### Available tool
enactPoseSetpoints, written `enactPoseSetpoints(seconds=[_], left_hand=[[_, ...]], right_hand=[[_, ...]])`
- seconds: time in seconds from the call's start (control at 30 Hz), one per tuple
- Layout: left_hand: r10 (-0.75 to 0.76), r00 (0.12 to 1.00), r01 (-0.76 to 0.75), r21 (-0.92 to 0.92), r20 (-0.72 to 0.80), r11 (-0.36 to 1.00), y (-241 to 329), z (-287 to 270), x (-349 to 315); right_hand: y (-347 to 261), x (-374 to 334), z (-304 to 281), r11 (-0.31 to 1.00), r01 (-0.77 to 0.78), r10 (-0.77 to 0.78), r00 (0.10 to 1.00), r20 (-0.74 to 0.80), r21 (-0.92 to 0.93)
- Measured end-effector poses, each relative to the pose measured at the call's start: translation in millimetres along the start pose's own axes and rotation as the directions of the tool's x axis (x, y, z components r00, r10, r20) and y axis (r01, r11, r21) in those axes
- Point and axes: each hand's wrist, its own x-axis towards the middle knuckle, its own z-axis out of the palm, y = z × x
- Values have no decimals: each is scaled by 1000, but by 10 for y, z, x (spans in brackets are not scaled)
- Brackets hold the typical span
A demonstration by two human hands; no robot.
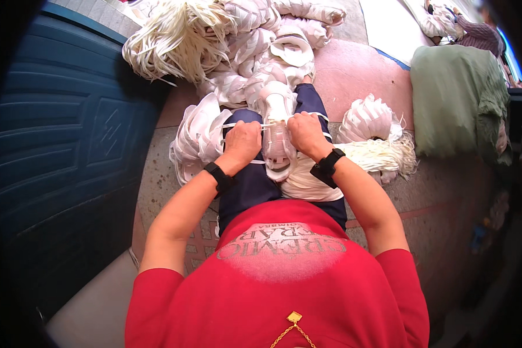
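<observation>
We sit on a speckled stone floor that turns to reddish tile further out. Directly on it, ahead of our knees, a heap of white shoe uppers spreads wide, with a bundle of cream laces lying at its left end. A smaller stack of white uppers rests by our left leg. On our right sits another fanned stack of uppers, touching a second bundle of cream laces. Beyond that a green cloth-covered bundle stands on the floor.
</observation>
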Motion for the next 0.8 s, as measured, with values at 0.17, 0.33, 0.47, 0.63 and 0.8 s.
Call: enactPoseSetpoints(seconds=[0.17, 0.33, 0.47, 0.63, 0.8], left_hand=[[76, 993, -71, 59, -85, 996, 13, 56, 48], [95, 992, -93, 25, -80, 995, -34, 78, 79], [102, 992, -101, 14, -77, 995, -30, 82, 105], [51, 997, -48, 48, -54, 998, 16, 86, 132], [-9, 998, 12, 60, -59, 998, 42, 102, 133]], right_hand=[[7, -27, -21, 974, 177, -191, 976, -102, -139], [61, 50, -39, 978, 163, -168, 985, -25, -133], [45, 98, -40, 923, 320, -345, 934, -93, -212], [41, 105, -59, 980, 158, -160, 987, -3, -121], [28, 65, -14, 988, 131, -133, 991, -20, -87]])
